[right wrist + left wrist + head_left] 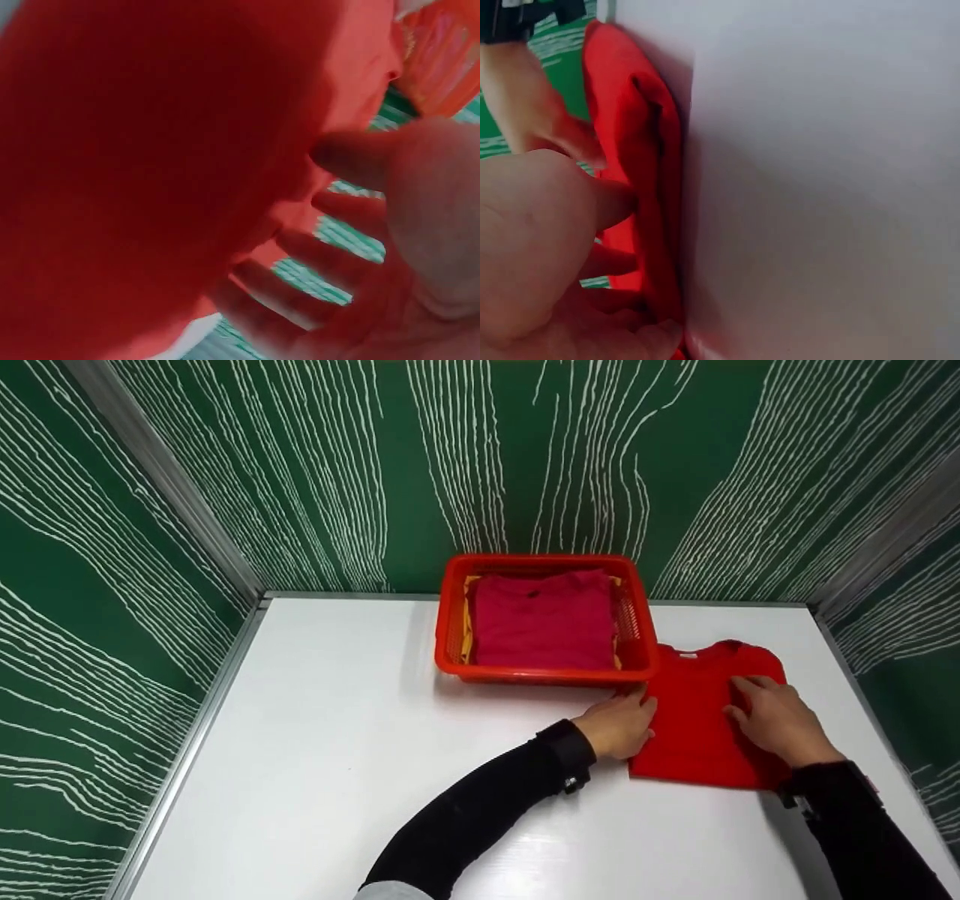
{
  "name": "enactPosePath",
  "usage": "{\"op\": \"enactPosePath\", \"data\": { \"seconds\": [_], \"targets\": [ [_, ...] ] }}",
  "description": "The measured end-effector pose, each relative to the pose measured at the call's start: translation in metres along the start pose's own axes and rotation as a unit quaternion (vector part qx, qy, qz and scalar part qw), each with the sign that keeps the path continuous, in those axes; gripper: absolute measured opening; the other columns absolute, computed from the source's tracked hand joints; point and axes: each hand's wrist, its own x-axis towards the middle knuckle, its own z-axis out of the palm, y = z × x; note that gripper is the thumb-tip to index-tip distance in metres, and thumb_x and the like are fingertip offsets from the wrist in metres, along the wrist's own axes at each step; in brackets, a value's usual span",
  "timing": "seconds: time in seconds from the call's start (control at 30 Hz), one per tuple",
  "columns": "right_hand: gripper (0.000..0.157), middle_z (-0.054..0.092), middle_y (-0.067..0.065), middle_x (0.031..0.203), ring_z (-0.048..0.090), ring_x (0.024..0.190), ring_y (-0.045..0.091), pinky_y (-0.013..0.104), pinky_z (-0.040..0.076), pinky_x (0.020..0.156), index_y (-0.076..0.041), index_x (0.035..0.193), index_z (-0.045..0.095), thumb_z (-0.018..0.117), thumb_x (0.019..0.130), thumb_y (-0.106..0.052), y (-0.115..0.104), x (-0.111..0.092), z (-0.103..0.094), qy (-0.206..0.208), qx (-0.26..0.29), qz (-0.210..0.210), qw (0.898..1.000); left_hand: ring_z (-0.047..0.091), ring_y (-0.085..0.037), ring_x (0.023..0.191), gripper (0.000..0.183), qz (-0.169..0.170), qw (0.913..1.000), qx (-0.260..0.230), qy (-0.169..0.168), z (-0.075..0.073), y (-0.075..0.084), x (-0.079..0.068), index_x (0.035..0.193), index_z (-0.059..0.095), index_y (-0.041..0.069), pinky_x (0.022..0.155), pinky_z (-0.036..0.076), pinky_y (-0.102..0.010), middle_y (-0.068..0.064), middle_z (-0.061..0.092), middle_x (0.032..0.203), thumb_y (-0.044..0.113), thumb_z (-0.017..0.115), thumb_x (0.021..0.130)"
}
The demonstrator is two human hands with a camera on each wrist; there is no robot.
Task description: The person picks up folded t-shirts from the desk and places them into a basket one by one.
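A folded red T-shirt (697, 720) lies on the white table, its neckline and label facing the back. My left hand (619, 724) is at the shirt's left edge. In the left wrist view, the left fingers (615, 259) touch the layered side of the folded cloth. My right hand (784, 720) is over the right part of the shirt. Seen from the right wrist, its fingers (330, 259) are spread and fairly straight near the red fabric, with gaps between them. Whether the right fingertips all touch the cloth is hard to tell.
An orange-red plastic basket (551, 673) stands at the back middle, close to the shirt's upper left corner. Inside it a folded magenta garment (544, 619) lies on yellow cloth (467, 622). Green walls with white lines (525, 457) enclose the white table (337, 735).
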Motion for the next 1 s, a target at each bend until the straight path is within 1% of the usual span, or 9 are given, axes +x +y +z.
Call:
{"op": "enactPosePath", "data": {
  "seconds": [0.07, 0.2, 0.3, 0.47, 0.6, 0.67, 0.73, 0.83, 1.0],
  "targets": [
    [0.064, 0.047, 0.048, 0.15, 0.049, 0.13, 0.071, 0.082, 0.05, 0.101, 0.016, 0.155, 0.047, 0.07, 0.104, -0.016, 0.002, 0.003, -0.001, -0.028, -0.011, -0.003, 1.0, 0.035, -0.01, 0.166, 0.067, 0.005, 0.9997, 0.023, 0.001, 0.001, 0.001, 0.001, 0.175, 0.032, 0.023, 0.134, 0.032, -0.026, 0.001, 0.023, 0.185, 0.046, 0.051, 0.116],
    [0.066, 0.051, 0.047, 0.145, 0.053, 0.126, 0.07, 0.079, 0.054, 0.097, 0.016, 0.153, 0.05, 0.074, 0.103, -0.019, 0.0, 0.001, -0.002, -0.053, -0.029, -0.008, 0.998, 0.031, -0.012, 0.169, 0.065, 0.017, 0.9978, 0.065, -0.002, 0.002, 0.002, -0.002, 0.173, 0.036, 0.025, 0.134, 0.035, -0.029, 0.002, 0.022, 0.185, 0.049, 0.051, 0.115],
    [0.067, 0.054, 0.046, 0.14, 0.056, 0.119, 0.067, 0.077, 0.057, 0.093, 0.016, 0.151, 0.052, 0.078, 0.1, -0.019, -0.004, -0.004, -0.003, -0.056, -0.037, -0.014, 0.998, 0.027, -0.014, 0.171, 0.065, 0.024, 0.9969, 0.075, -0.003, 0.005, 0.003, -0.007, 0.172, 0.038, 0.026, 0.132, 0.037, -0.028, 0.002, 0.022, 0.185, 0.051, 0.052, 0.115],
    [0.07, 0.057, 0.045, 0.134, 0.061, 0.112, 0.062, 0.075, 0.061, 0.085, 0.016, 0.148, 0.056, 0.084, 0.095, -0.02, -0.008, -0.018, -0.004, -0.054, -0.043, -0.022, 0.997, 0.028, -0.018, 0.171, 0.064, 0.045, 0.9955, 0.083, 0.001, 0.008, 0.004, -0.018, 0.17, 0.044, 0.027, 0.132, 0.038, -0.028, 0.002, 0.029, 0.183, 0.053, 0.056, 0.113],
    [0.071, 0.058, 0.044, 0.131, 0.063, 0.107, 0.058, 0.071, 0.062, 0.082, 0.015, 0.146, 0.058, 0.087, 0.094, -0.023, -0.01, -0.028, -0.003, -0.056, -0.04, -0.03, 0.997, 0.035, -0.019, 0.167, 0.062, 0.063, 0.9928, 0.102, 0.004, 0.009, 0.007, -0.027, 0.164, 0.053, 0.028, 0.13, 0.04, -0.028, 0.002, 0.04, 0.175, 0.056, 0.062, 0.11],
    [0.07, 0.059, 0.043, 0.129, 0.064, 0.104, 0.056, 0.069, 0.063, 0.08, 0.014, 0.146, 0.06, 0.087, 0.093, -0.024, -0.011, -0.033, -0.002, -0.057, -0.038, -0.034, 0.997, 0.044, -0.016, 0.158, 0.058, 0.074, 0.9904, 0.117, 0.013, 0.01, 0.009, -0.032, 0.158, 0.06, 0.027, 0.124, 0.046, -0.025, 0.003, 0.051, 0.164, 0.058, 0.065, 0.108],
    [0.069, 0.06, 0.042, 0.127, 0.064, 0.102, 0.054, 0.069, 0.063, 0.08, 0.014, 0.144, 0.062, 0.088, 0.092, -0.024, -0.012, -0.037, -0.001, -0.057, -0.038, -0.038, 0.997, 0.052, -0.014, 0.145, 0.054, 0.085, 0.9871, 0.133, 0.024, 0.013, 0.012, -0.038, 0.149, 0.067, 0.026, 0.113, 0.053, -0.023, 0.004, 0.059, 0.149, 0.059, 0.067, 0.106],
    [0.067, 0.062, 0.041, 0.126, 0.065, 0.1, 0.053, 0.07, 0.062, 0.08, 0.012, 0.142, 0.064, 0.089, 0.092, -0.023, -0.018, -0.042, 0.001, -0.052, -0.041, -0.047, 0.997, 0.055, -0.012, 0.125, 0.047, 0.093, 0.9832, 0.151, 0.041, 0.016, 0.014, -0.049, 0.136, 0.073, 0.025, 0.093, 0.058, -0.021, 0.004, 0.063, 0.13, 0.06, 0.07, 0.104],
    [0.064, 0.065, 0.037, 0.123, 0.066, 0.096, 0.048, 0.068, 0.063, 0.081, 0.011, 0.139, 0.067, 0.09, 0.09, -0.023, -0.032, -0.047, 0.005, -0.043, -0.041, -0.056, 0.997, 0.056, -0.012, 0.112, 0.044, 0.095, 0.9797, 0.166, 0.06, 0.021, 0.012, -0.068, 0.127, 0.076, 0.024, 0.078, 0.058, -0.02, 0.003, 0.063, 0.12, 0.06, 0.072, 0.103]
  ]
}}
